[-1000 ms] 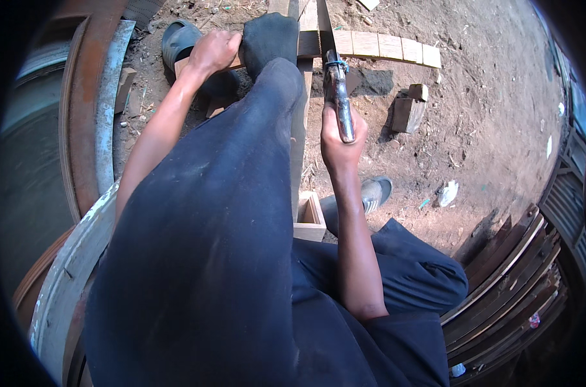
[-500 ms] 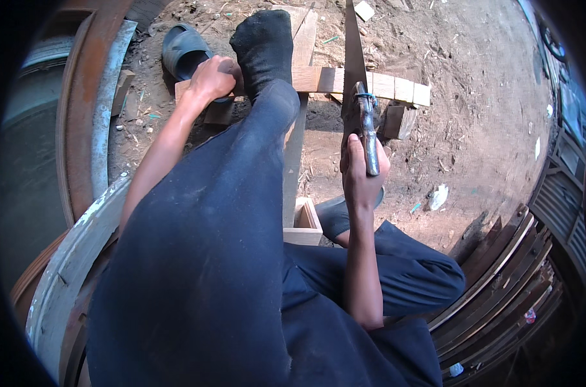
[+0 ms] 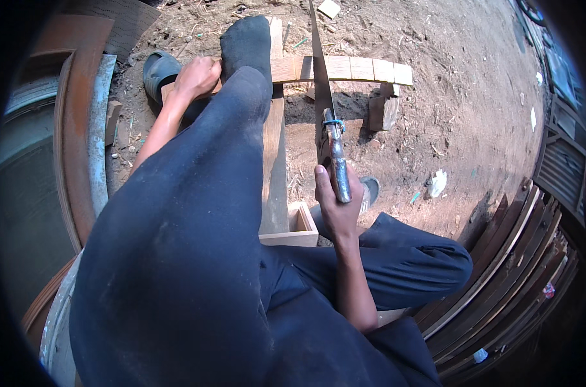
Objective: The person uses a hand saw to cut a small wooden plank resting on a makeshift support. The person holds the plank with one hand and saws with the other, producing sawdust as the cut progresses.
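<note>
My right hand (image 3: 340,203) is wrapped round the worn handle of a hand saw (image 3: 322,77), its blade pointing away from me. The blade lies across a pale wooden strip (image 3: 361,68) marked with several crosswise lines; whether its teeth bite into the wood I cannot tell. My left hand (image 3: 199,77) is closed on the strip's left end, its fingertips partly hidden. Beside that hand, my foot in a dark sock (image 3: 246,48) presses on the strip.
Wooden blocks (image 3: 383,111) stand under the strip's right part. A long board (image 3: 273,168) runs toward me, near a small wooden box (image 3: 301,222). A grey slipper (image 3: 159,72) lies at far left. Stacked timber (image 3: 499,277) fills the right; a door frame (image 3: 80,129) stands left.
The saw has come back toward me and a little to the left, with its blade seen more edge-on. The whole view has shifted slightly. My left hand keeps its place on the strip.
</note>
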`<state>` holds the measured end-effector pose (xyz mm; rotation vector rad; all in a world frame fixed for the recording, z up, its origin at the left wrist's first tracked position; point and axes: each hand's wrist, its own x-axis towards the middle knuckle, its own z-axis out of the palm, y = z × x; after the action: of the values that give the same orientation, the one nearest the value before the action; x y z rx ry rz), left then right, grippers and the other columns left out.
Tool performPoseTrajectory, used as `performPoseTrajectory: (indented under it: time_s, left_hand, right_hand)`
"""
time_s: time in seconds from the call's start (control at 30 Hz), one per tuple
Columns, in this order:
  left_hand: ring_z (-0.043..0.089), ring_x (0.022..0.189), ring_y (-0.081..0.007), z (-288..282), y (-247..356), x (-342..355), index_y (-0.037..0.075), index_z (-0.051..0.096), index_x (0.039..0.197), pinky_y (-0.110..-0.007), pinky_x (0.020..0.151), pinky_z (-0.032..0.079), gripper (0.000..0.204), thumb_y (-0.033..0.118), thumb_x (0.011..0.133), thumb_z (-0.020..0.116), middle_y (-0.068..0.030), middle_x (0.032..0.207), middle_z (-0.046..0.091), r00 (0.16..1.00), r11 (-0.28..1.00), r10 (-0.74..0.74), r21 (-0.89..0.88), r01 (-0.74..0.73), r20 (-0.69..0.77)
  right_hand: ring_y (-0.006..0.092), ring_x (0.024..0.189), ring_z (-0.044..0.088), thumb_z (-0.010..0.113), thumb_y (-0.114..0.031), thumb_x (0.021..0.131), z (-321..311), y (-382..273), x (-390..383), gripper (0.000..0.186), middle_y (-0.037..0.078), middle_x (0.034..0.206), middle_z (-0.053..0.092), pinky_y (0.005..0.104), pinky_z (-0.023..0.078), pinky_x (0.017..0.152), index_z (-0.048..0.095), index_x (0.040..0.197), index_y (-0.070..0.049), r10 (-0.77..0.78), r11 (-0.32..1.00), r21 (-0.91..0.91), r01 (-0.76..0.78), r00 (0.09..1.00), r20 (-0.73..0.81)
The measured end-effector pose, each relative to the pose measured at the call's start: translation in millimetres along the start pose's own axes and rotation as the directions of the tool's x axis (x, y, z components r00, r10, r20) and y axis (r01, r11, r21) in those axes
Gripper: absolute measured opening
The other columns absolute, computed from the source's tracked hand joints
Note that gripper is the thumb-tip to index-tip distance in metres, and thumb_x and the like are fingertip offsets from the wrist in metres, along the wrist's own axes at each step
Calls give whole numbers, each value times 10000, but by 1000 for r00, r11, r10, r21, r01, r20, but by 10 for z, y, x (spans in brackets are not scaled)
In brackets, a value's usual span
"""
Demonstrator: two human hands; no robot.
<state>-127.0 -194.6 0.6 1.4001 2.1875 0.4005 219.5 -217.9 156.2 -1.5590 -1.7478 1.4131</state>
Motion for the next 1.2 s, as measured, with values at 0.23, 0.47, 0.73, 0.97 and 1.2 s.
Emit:
performPoseTrajectory:
  time_s: [0.23, 0.47, 0.73, 0.97, 1.2]
  left_hand:
    - [622, 833, -433, -92, -43, -175, -36, 655, 839, -484, 796, 474, 377, 287, 863, 461, -275, 861, 637, 987, 980, 130, 165, -114, -90]
    - [617, 841, -399, 175, -72, -314, -3, 646, 873, -469, 795, 468, 340, 285, 870, 464, -231, 893, 642, 899, 934, 285, 306, -183, -333]
    - [609, 859, -325, 266, -26, -393, 35, 605, 897, -436, 803, 462, 260, 248, 890, 456, -157, 903, 634, 867, 924, 352, 277, -263, -354]
    - [611, 886, -359, 135, 105, -616, 13, 574, 886, -457, 827, 465, 274, 251, 906, 439, -190, 909, 639, 937, 963, 259, 140, -231, -236]
    - [607, 867, -356, 134, 62, -547, 15, 559, 853, -457, 799, 465, 254, 248, 889, 461, -187, 870, 630, 921, 943, 313, 195, -270, -234]
  right_hand:
    - [105, 501, 407, 629, -151, 862, 141, -107, 43, 223, 29, 554, 428, 321, 355, 481, 512, 728, -16, -105, 994, -30, 104, 994, -30]
    - [102, 498, 368, 622, -168, 853, 180, 22, 37, 302, 23, 529, 387, 322, 312, 471, 454, 642, -30, -121, 992, 15, 122, 990, -79]
    - [134, 491, 418, 616, -182, 858, 111, 49, -325, 282, 64, 533, 439, 339, 350, 486, 498, 665, -14, -62, 996, -71, 56, 995, -83]
    - [126, 535, 459, 593, -159, 899, -24, -163, -442, 208, 65, 609, 511, 322, 383, 514, 580, 789, 17, -59, 998, -35, 56, 995, -82]
    - [44, 571, 384, 588, -116, 904, -275, -216, -892, 174, -21, 615, 464, 253, 336, 502, 570, 785, 10, 136, 985, 102, -137, 991, 17]
